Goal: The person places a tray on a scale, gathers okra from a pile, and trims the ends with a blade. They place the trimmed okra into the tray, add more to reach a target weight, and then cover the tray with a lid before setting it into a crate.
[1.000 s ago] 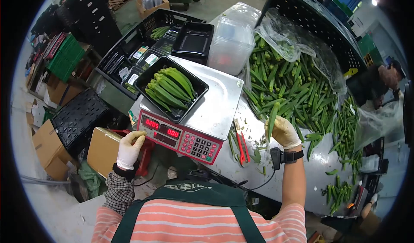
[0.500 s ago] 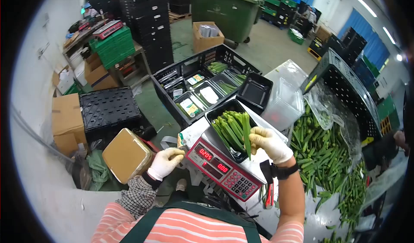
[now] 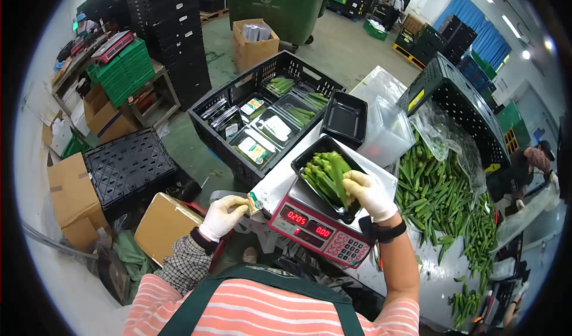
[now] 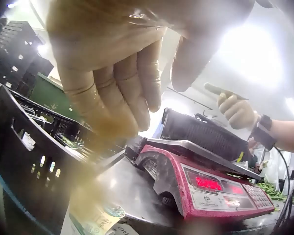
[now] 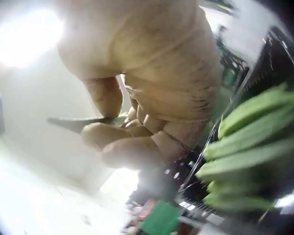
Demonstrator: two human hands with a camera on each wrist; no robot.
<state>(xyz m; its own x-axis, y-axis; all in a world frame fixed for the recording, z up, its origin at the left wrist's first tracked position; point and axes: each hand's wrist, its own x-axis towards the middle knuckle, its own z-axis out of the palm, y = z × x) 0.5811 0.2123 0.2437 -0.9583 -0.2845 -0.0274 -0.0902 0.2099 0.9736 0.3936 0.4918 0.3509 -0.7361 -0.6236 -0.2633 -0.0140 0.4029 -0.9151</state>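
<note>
Fingers of our right hand [image 3: 370, 196] pinch one pod [image 5: 71, 124] over the tray [image 3: 310, 155], which holds more okra [image 3: 320, 178] and sits on the scale [image 3: 304, 220]. Left of the scale, our left hand [image 3: 221, 218] hangs loosely bent and free, near a label [image 3: 255, 203]. Beyond the scale stands a crate [image 3: 223, 142]; to its right, a heap [image 3: 438, 187] covers part of the counter [image 3: 432, 269].

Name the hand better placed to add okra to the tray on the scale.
Probably the right hand: it pinches an okra pod above the tray; the left hand holds no pod.
</note>
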